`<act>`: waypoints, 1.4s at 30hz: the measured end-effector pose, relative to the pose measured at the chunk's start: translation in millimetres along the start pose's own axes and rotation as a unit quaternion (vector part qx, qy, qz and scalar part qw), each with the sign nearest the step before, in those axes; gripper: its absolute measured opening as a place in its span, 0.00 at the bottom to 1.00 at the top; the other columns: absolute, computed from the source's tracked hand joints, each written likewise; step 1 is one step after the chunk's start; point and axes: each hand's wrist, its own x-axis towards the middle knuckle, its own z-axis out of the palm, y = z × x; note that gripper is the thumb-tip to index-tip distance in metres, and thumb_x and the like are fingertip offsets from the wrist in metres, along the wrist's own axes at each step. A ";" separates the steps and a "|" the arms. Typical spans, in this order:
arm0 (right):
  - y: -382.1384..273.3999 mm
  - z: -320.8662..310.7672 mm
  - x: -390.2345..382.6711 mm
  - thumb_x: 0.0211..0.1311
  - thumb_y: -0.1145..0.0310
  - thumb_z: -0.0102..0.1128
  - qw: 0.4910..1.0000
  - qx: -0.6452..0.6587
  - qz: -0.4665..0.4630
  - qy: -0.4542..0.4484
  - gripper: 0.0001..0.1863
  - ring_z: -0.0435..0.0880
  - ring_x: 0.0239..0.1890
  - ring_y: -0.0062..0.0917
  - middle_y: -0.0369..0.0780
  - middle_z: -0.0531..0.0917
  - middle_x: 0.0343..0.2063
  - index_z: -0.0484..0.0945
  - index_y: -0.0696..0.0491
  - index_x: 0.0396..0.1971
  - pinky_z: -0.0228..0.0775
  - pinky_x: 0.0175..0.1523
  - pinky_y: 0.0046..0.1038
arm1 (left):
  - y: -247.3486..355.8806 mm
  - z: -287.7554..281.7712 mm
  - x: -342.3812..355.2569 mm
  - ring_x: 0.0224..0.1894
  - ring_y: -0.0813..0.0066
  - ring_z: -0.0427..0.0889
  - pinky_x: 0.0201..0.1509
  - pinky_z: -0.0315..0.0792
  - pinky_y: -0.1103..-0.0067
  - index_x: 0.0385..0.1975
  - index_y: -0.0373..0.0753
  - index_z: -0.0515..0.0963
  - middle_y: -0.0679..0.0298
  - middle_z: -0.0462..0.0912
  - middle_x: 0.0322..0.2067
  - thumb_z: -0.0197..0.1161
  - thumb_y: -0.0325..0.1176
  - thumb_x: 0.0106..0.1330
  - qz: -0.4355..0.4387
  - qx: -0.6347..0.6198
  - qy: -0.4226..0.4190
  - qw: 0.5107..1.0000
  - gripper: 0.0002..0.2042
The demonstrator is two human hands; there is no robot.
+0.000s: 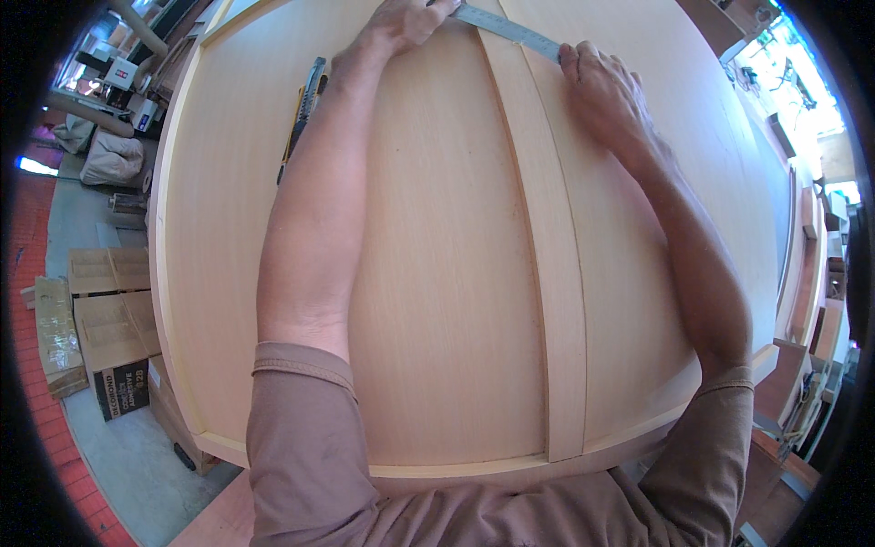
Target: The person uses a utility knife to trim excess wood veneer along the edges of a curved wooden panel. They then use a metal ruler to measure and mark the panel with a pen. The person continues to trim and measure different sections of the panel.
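A metal ruler [507,29] spans the far part of a pale wood panel [437,273], crossing over a raised wooden strip [544,264]. My left hand [408,23] pinches the ruler's left end, its fingertips partly cut off by the upper edge of the picture. At the other end, the bent fingers of my right hand [605,91] close on the ruler, with the palm low over the panel. A utility knife [315,80] with a yellow and black handle lies left of my left forearm, which hides part of it.
Thin raised wooden edging [162,237] borders the panel. On the floor at left stand open cardboard boxes [111,314] and a pale sack [111,159], with a machine [120,73] farther back. Wooden boards [806,273] are stacked along the right side.
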 end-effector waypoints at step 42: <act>38.9 -29.1 -34.8 0.84 0.52 0.37 0.999 0.033 -0.027 -0.016 0.25 0.82 0.49 0.44 0.49 0.86 0.42 0.79 0.57 0.41 0.71 0.57 0.47 | 81.9 -10.8 -51.4 0.43 0.51 0.82 0.51 0.73 0.61 0.40 0.34 0.81 0.49 0.84 0.40 0.55 0.48 0.76 -0.099 0.015 -0.056 0.993 0.20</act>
